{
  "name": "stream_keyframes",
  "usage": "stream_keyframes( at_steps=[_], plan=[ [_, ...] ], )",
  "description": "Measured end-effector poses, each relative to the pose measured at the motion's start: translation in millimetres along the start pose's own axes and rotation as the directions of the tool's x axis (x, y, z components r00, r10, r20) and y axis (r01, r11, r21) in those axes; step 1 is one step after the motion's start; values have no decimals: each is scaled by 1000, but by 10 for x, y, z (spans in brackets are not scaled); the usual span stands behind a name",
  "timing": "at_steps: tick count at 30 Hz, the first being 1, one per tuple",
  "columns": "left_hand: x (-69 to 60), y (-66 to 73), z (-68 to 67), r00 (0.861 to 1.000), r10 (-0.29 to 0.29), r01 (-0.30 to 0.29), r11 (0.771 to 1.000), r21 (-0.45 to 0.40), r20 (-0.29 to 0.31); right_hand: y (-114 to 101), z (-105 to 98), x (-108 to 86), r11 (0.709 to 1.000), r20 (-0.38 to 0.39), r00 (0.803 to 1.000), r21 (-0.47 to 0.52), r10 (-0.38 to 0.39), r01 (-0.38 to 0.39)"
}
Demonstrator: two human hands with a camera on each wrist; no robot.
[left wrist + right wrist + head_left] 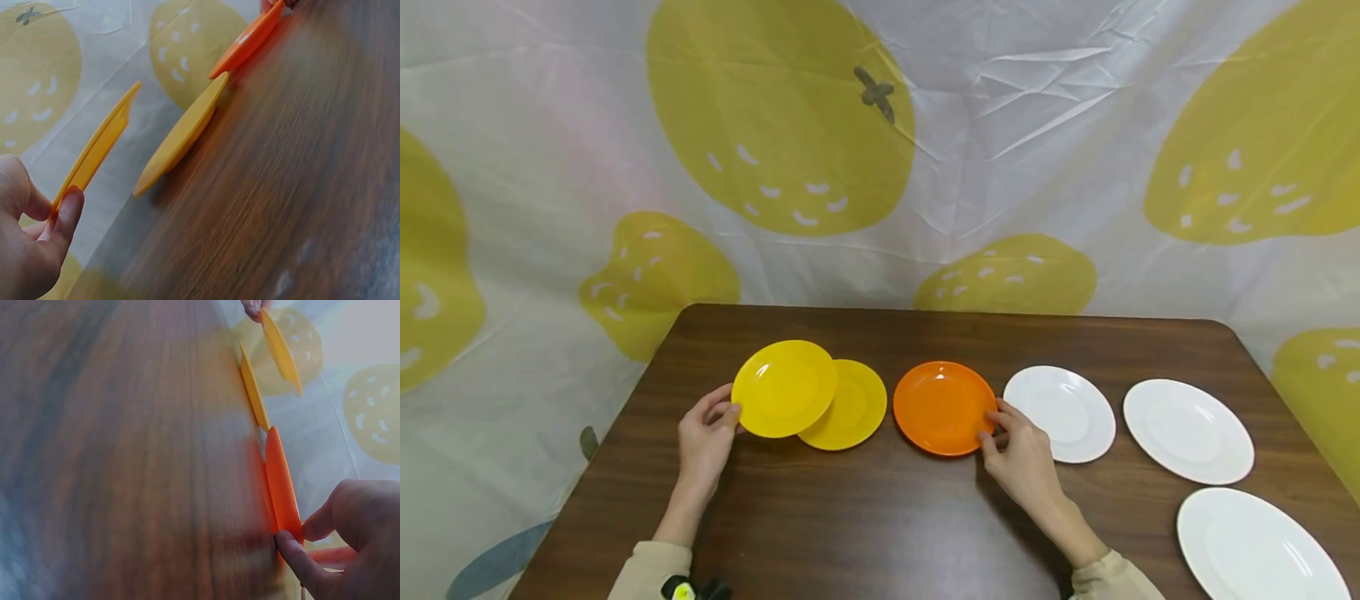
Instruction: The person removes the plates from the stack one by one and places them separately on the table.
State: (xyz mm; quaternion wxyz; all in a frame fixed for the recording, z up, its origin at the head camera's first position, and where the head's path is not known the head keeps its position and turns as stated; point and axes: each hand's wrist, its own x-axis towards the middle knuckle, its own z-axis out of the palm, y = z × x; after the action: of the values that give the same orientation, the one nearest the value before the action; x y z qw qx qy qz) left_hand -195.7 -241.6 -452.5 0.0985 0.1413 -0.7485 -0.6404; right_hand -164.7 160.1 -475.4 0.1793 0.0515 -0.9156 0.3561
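Note:
My left hand [706,435] pinches the left rim of a yellow plate [782,388]. In the left wrist view this yellow plate [97,147] is held up off the table, thumb on one face and fingers on the other. A second yellow plate [859,407] lies on the table, partly hidden behind the raised one in the head view. My right hand [1021,457] pinches the right rim of an orange plate [943,408]. In the right wrist view the orange plate [284,487] is low over the wood; whether it touches the table I cannot tell.
To the right of the orange plate are a round white plate [1060,414], another white plate [1187,431], and a larger-looking white plate [1262,546] nearer the front. They lie on a dark wooden table [865,525]. A fruit-printed cloth [955,167] hangs behind it.

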Motion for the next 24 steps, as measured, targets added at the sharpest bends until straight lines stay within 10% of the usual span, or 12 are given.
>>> stream_keyframes(
  at_steps=[24],
  plan=[
    [65, -170, -323, 990, -37, 34, 999, -30, -133, 6, -1, -14, 1000, -19, 1000, -9, -23, 23]
  ],
)
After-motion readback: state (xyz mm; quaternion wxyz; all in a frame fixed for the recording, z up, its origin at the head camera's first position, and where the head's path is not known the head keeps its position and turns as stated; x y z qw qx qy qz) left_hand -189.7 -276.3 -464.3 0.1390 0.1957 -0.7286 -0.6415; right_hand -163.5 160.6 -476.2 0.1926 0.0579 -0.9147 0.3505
